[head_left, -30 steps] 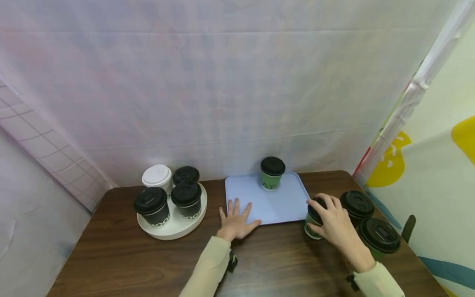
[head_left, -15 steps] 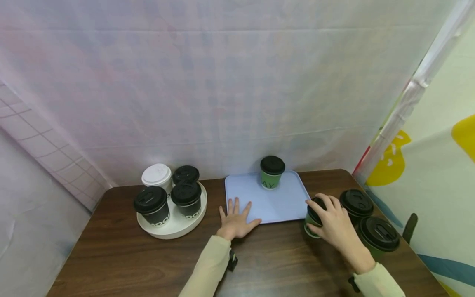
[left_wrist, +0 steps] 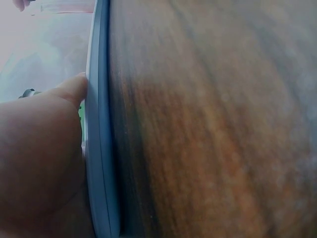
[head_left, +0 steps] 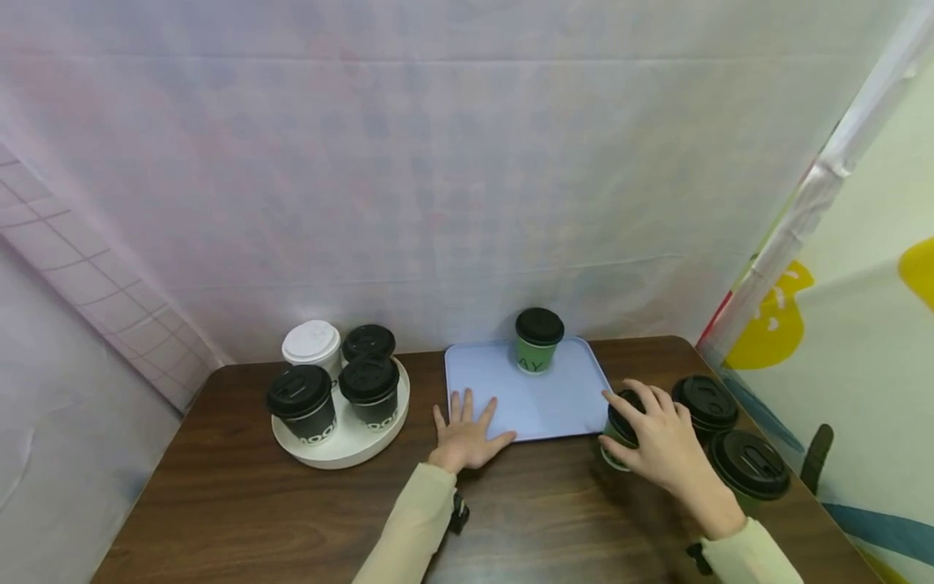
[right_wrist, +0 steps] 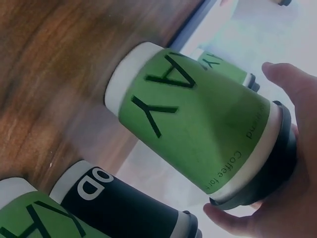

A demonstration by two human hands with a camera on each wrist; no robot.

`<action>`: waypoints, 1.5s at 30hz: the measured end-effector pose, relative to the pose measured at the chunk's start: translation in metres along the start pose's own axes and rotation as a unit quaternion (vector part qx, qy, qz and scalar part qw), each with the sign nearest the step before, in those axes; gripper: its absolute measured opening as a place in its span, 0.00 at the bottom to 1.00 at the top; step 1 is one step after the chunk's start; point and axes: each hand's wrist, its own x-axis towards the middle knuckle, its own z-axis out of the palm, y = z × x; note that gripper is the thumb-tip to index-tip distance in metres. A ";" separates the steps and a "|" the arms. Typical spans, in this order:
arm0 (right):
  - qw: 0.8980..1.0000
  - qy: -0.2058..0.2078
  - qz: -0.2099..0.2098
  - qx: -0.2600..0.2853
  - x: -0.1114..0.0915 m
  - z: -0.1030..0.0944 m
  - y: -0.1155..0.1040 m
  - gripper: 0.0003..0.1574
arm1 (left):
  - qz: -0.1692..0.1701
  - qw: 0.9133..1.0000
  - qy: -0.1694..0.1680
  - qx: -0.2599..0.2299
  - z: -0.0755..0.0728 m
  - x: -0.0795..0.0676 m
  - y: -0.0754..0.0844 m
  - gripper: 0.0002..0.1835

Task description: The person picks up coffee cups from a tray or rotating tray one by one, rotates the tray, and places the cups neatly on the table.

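My left hand (head_left: 464, 443) lies with its fingers spread on the front left part of the blue tray (head_left: 503, 381). Its thumb (left_wrist: 74, 89) shows beside the tray's edge in the left wrist view. To the right, my right hand (head_left: 660, 442) holds a green paper coffee cup (right_wrist: 193, 119) from above, its fingers and thumb curved around the black lid (right_wrist: 267, 173). That cup stands upright on the table by the tray's front right corner, partly hidden by the hand in the head view. Another green coffee cup (head_left: 535, 355) with a black lid stands near the tray's back edge.
At left, a round white tray (head_left: 332, 456) bears several lidded cups: a white-lidded cup (head_left: 312, 345) and black-lidded ones. Two more black-lidded cups, one dark (head_left: 705, 401) and one green (head_left: 749, 466), stand right of my right hand. A curtain (head_left: 409, 203) hangs behind the table.
The view shifts slightly. Both hands, the cups and the trays keep the same places.
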 end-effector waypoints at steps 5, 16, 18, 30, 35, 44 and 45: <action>1.000 -0.011 0.013 0.001 0.003 -0.005 0.001 0.46 | 0.000 1.000 -0.002 -0.001 0.000 0.001 -0.001 0.43; 0.991 0.113 -0.045 0.051 0.034 -0.016 -0.024 0.51 | 0.000 1.000 -0.003 -0.001 0.001 0.002 -0.002 0.43; 0.988 0.126 -0.059 0.064 0.042 -0.016 -0.034 0.50 | 0.003 1.000 0.001 -0.001 0.002 0.002 -0.002 0.43; 0.998 0.018 -0.042 0.048 0.075 0.001 -0.071 0.56 | -0.004 1.000 0.001 0.013 0.003 0.002 -0.001 0.43; 0.998 -0.010 -0.023 0.049 0.087 0.014 -0.080 0.59 | -0.005 1.000 -0.006 0.010 -0.001 0.000 -0.001 0.43; 0.997 -0.040 0.030 0.062 0.111 0.038 -0.082 0.58 | -0.013 1.000 -0.009 0.016 0.001 0.001 0.000 0.44; 0.996 -0.044 0.035 0.062 0.115 0.041 -0.081 0.58 | -0.014 1.000 -0.008 0.016 0.001 0.001 0.001 0.44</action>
